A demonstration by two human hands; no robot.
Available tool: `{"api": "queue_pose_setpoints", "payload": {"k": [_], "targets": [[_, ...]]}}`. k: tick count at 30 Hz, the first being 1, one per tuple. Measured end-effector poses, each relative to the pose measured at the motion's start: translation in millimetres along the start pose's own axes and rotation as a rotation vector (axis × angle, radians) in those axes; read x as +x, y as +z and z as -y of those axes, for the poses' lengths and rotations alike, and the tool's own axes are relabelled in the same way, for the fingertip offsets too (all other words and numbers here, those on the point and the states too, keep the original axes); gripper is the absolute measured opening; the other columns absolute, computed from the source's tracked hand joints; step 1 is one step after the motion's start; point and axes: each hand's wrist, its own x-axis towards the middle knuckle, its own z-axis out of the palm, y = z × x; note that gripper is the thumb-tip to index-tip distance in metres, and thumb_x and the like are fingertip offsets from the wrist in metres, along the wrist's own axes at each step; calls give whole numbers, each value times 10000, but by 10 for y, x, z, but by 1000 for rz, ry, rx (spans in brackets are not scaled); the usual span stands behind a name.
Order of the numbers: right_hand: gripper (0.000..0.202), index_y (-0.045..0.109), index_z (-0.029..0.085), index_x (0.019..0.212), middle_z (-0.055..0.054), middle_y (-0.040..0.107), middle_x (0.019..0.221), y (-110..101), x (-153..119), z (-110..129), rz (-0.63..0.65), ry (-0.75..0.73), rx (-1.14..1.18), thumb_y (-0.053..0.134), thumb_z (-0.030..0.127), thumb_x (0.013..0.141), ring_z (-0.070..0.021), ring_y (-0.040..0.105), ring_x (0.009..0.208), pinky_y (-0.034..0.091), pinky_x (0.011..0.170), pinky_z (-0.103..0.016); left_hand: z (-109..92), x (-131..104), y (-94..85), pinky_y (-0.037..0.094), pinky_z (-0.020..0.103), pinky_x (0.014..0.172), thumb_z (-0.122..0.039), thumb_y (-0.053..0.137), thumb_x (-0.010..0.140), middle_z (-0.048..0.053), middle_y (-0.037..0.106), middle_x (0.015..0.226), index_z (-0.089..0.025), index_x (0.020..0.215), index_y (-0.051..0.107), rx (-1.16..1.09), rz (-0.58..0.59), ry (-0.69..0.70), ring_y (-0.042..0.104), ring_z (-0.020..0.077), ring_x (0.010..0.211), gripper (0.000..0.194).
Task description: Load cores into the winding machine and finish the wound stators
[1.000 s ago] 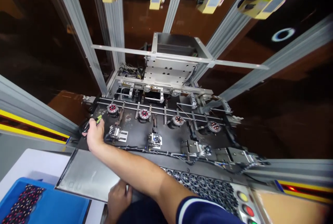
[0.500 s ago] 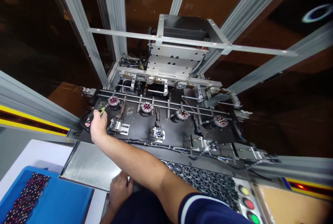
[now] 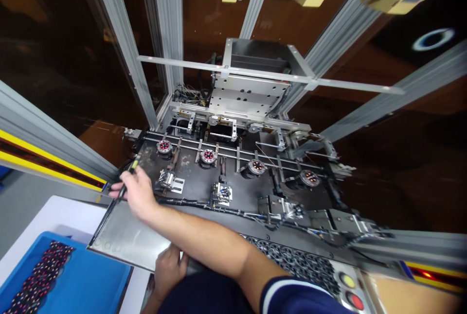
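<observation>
My right hand (image 3: 136, 192) reaches across to the left end of the black machine bed (image 3: 197, 178). It is closed around a slim dark tool (image 3: 123, 190) with a yellow-green section (image 3: 134, 164) near its upper end; the exact kind is unclear. Beyond it, a round part with a red-and-black face (image 3: 164, 147) sits in the leftmost holder. A second red-faced round part (image 3: 208, 156) and two orange-marked ones (image 3: 256, 166), (image 3: 310, 178) sit further right. My left hand (image 3: 170, 270) rests curled at the front edge of the metal plate (image 3: 134, 236), below my right forearm; whatever it grips is hidden.
A blue tray (image 3: 87, 275) with a strip of overlapping dark, colour-dotted pieces (image 3: 40, 280) lies at lower left. Many dark rings (image 3: 292, 260) fill the front right, beside yellow and red buttons (image 3: 354, 300). Small metal clamps (image 3: 222, 192), posts and yellow-black side bars (image 3: 51, 161) surround the bed.
My right hand has drawn back from the leftmost round part towards the metal plate, with the slim tool still in it. The view has tilted upward slightly. My left hand stays put.
</observation>
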Motion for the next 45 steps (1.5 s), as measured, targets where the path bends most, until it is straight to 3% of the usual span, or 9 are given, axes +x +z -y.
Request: {"api": "queue_pose_setpoints", "payload": {"k": [2,4,8,12,19,34,39,42,45], "targets": [[244,510,189,895,43,596,673,-99,-310,159,105,41,23,658,359,805,-150,624,450,531,384,-279,-2,27,-26,550,266,589,-345,587,952,16,671,893,-159,1027,640,5,-16,1,629,114,673,207],[279,519,196,919,28,628,742,-302,-518,346,102,22,45,660,396,786,-143,626,457,540,375,-285,-25,78,-67,535,249,560,-341,586,954,0,661,838,-158,984,642,1,-21,2,611,102,629,193],[281,487,217,921,64,570,731,-846,-541,643,-121,-72,61,598,445,799,-87,573,441,501,345,-204,-106,223,-177,496,222,502,-316,587,956,-51,595,676,-150,861,627,-11,-11,11,548,75,519,196],[219,480,219,864,79,519,687,-1182,-391,680,-302,-116,79,567,413,808,-63,505,403,432,310,-161,-142,344,-256,455,215,464,-334,572,963,-86,508,568,-154,788,605,8,-21,28,495,68,449,253],[139,519,210,837,80,512,663,-1157,-263,646,-394,-150,151,561,339,803,-67,451,348,354,273,-171,-143,448,-296,441,212,471,-377,559,963,-88,502,519,-158,758,622,42,-5,60,510,70,429,306],[169,476,223,818,86,505,672,-1224,-95,653,-445,-140,195,558,371,827,-48,425,341,364,279,-153,-100,404,-262,455,229,474,-412,560,957,-86,519,527,-164,750,620,11,20,23,514,80,434,329],[161,442,231,805,103,496,615,-1126,-249,734,-352,-94,194,518,367,849,-50,427,305,367,272,-153,-85,397,-255,448,222,465,-408,559,959,-88,513,522,-160,762,621,24,17,39,510,77,428,322],[188,496,210,780,80,523,500,-1087,-701,868,-115,8,159,557,385,809,-109,484,282,392,258,-200,-75,399,-263,428,212,447,-400,532,967,-81,520,496,-169,736,628,34,9,51,515,80,407,340],[229,586,170,852,22,609,546,-1260,-1207,1100,124,60,140,611,384,772,-139,553,329,416,272,-210,-80,409,-281,410,208,439,-386,521,959,-60,552,488,-201,694,638,42,-13,43,548,91,404,344]]}}
